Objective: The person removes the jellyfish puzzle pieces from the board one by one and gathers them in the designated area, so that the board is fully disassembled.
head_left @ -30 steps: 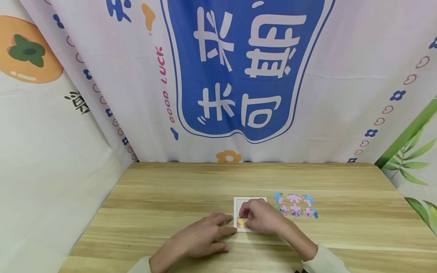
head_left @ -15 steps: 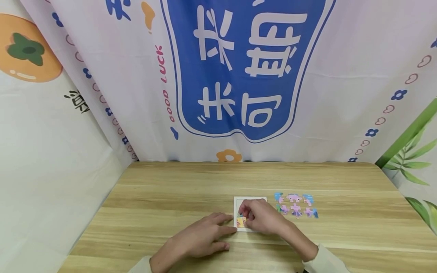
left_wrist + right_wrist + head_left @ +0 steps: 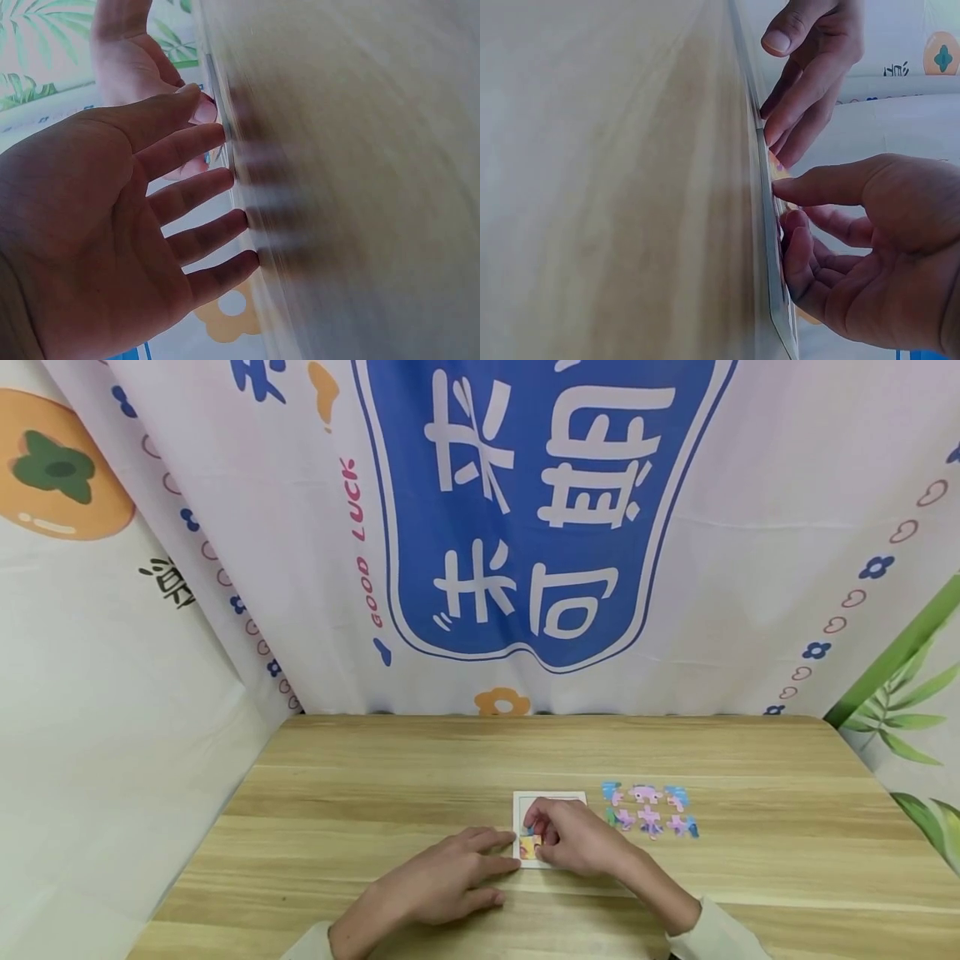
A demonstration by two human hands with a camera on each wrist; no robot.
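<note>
A small white puzzle tray [image 3: 517, 810] lies on the wooden table. Yellow puzzle pieces [image 3: 529, 848] fill its near left corner. My right hand [image 3: 577, 837] is over the tray, thumb and fingertips pinching a small bluish puzzle piece [image 3: 530, 831] just above the yellow part; the hand covers the tray's right side. In the right wrist view the thumb [image 3: 821, 185] reaches down to the tray's surface. My left hand [image 3: 450, 877] lies flat with fingers spread, its fingertips touching the tray's left edge.
Right of the tray, several pink and blue puzzle pieces [image 3: 649, 818] lie in two rows on the table [image 3: 390, 777]. A printed white curtain [image 3: 315, 635] hangs along the table's far edge.
My right fingertips have shifted slightly at the tray, and a bluish bit now shows beneath them. More of the yellow area is visible. The left hand has stayed put.
</note>
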